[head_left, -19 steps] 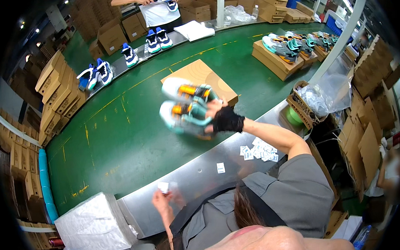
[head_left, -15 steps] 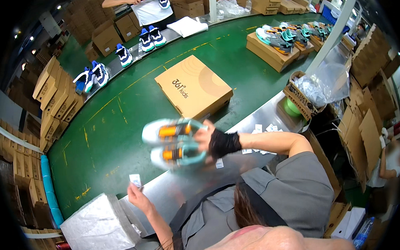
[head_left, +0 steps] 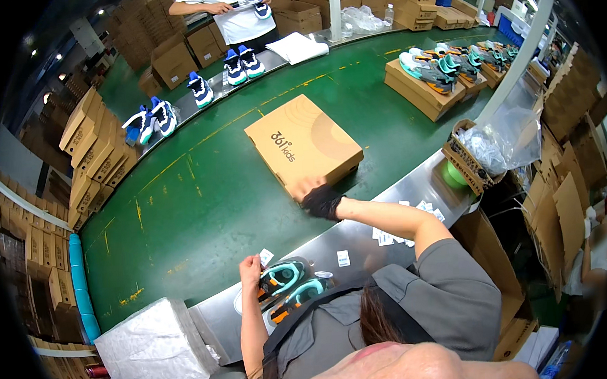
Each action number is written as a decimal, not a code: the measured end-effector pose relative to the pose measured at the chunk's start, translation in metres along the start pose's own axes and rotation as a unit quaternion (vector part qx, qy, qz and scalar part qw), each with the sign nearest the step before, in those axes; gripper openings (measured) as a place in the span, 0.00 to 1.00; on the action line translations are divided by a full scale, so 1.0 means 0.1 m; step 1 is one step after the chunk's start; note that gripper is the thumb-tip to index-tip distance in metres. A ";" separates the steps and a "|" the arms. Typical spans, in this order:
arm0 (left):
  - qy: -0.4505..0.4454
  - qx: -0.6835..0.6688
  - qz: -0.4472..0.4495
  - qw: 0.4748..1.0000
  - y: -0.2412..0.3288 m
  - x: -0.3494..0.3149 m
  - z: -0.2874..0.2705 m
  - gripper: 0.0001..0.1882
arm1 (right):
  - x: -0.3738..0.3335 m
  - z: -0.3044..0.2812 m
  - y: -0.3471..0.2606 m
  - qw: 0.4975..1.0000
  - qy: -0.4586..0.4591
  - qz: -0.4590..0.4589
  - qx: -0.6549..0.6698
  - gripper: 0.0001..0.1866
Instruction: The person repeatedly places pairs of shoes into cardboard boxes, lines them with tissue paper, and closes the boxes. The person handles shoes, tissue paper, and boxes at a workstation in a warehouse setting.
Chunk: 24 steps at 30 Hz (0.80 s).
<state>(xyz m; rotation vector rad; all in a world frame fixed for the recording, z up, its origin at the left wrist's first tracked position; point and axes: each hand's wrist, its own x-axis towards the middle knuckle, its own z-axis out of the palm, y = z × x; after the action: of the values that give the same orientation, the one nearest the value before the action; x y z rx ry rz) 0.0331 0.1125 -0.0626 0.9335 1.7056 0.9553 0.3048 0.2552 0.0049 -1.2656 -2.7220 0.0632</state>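
since the earlier frame, the pair of shoes (head_left: 301, 296) had come out of the right hand (head_left: 310, 187) and down onto the table (head_left: 218, 318), while that hand had swung across to the near corner of the shoebox (head_left: 305, 138). the shoes, with rounded teal collars and grey and orange uppers, sat side by side on smooth brushed metal, close to the person's body and partly hidden by the left forearm. the left hand (head_left: 250, 268) was raised over them, its fingers pinching a small white label (head_left: 266, 257), thin and flat. the right hand, banded in stretchy black fabric (head_left: 323, 202), overlapped the box's edge; its fingers were blurred (i could not tell whether they were spread or pressed together, or whether they touched the cardboard).

the box was closed, flat and matt brown, resting askew on the glossy green surface (head_left: 183, 235). one rectangular label (head_left: 343, 257) lay alone to the right of the shoes, and a loose paper scatter of labels (head_left: 385, 239) lay near the right forearm. a thick white wrapped stack (head_left: 151, 348), creased and slightly shiny, stood at the table's left end.
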 end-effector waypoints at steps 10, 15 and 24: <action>0.049 -0.004 0.031 0.998 0.20 -0.04 0.04 0.17 | -0.08 0.05 -0.01 0.962 0.251 0.064 0.083 0.37; 0.169 0.048 0.316 0.932 1.28 -0.21 0.34 0.09 | -0.57 -0.69 -0.23 0.771 0.293 0.156 0.543 0.29; 0.122 0.295 0.276 0.907 0.48 0.02 -0.04 0.16 | -1.68 0.52 0.43 0.629 0.114 0.464 0.613 0.25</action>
<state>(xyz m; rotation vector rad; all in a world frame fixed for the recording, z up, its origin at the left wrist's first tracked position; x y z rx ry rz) 0.0363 0.1326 -0.0192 1.8342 2.0389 0.9473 0.4363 0.1559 -0.0692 -1.6340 -0.8955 1.3993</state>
